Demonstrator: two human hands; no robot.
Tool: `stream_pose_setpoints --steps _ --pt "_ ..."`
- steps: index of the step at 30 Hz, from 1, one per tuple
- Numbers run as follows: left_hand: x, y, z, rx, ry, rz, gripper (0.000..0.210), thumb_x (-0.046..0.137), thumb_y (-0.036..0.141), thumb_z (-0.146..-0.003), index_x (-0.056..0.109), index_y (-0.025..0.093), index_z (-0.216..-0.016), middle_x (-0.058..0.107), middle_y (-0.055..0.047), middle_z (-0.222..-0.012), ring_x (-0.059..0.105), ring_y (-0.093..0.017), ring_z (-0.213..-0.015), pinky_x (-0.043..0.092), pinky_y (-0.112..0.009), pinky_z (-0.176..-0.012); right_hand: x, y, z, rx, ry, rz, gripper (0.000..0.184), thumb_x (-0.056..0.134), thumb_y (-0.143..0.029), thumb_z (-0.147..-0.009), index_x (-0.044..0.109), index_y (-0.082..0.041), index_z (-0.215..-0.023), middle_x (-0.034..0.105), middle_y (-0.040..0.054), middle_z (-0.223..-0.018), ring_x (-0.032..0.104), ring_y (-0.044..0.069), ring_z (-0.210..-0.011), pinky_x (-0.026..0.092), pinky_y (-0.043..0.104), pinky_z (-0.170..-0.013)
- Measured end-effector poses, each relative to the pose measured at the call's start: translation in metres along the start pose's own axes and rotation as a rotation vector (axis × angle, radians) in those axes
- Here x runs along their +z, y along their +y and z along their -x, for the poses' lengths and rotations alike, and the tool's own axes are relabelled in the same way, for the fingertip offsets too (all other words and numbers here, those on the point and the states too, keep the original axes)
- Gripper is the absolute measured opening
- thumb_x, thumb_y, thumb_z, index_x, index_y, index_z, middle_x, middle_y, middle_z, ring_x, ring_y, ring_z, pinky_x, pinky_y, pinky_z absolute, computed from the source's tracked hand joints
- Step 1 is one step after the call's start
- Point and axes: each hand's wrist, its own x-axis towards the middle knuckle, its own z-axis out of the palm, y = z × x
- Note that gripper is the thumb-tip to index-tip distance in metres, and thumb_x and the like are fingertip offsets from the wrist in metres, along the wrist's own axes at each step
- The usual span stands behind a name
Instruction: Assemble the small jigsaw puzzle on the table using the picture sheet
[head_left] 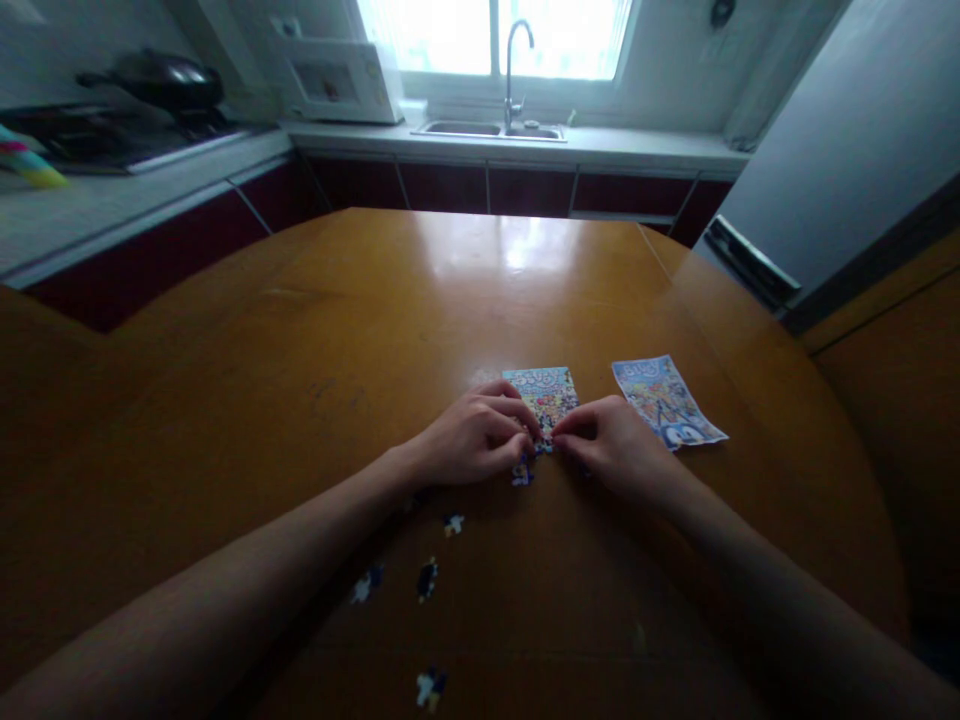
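Observation:
A partly assembled jigsaw puzzle (553,388) with a colourful printed picture lies flat on the wooden table. My left hand (486,437) curls over its left side, with thumb and fingertips closed at the lower left edge. From the right, my right hand (611,440) pinches thumb and forefinger together at the lower right edge; a puzzle piece seems to be there, mostly hidden by the fingertips. Just below my left thumb, a purplish puzzle piece (522,473) touches or lies close to the lower edge; I cannot tell which.
A printed reference sheet (664,395) lies right of the puzzle. Loose pieces sit nearer me: a white one (453,524), a dark one (427,579), several others. Beyond the round table (360,320) are a sink (457,128), a microwave (341,85) and a stove pan (169,80).

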Motion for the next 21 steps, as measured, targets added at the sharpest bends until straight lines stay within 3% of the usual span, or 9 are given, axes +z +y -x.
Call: stream_pose_setpoints --steps 9,21 --pt "0.0006 -0.0006 0.0002 0.056 -0.006 -0.119 0.029 0.053 0.012 -0.085 0.078 0.028 -0.082 0.076 -0.002 -0.095 0.06 -0.021 -0.09 0.044 -0.039 -0.094 0.001 -0.0018 -0.0005 0.016 -0.006 -0.022 0.016 0.063 -0.015 -0.08 0.079 -0.017 -0.079 0.075 0.0055 -0.071 0.062 0.015 -0.06 0.046 0.027 -0.058" --pt "0.0005 0.0003 0.0 -0.01 -0.008 -0.027 0.027 0.056 0.013 -0.082 0.079 0.028 -0.08 0.076 -0.003 -0.094 0.059 -0.023 -0.093 0.042 -0.041 -0.096 0.0073 -0.0026 0.0002 -0.023 0.043 0.121 0.015 0.064 -0.016 -0.081 0.077 -0.02 -0.074 0.073 0.0033 -0.07 0.062 0.015 -0.062 0.043 0.027 -0.057"
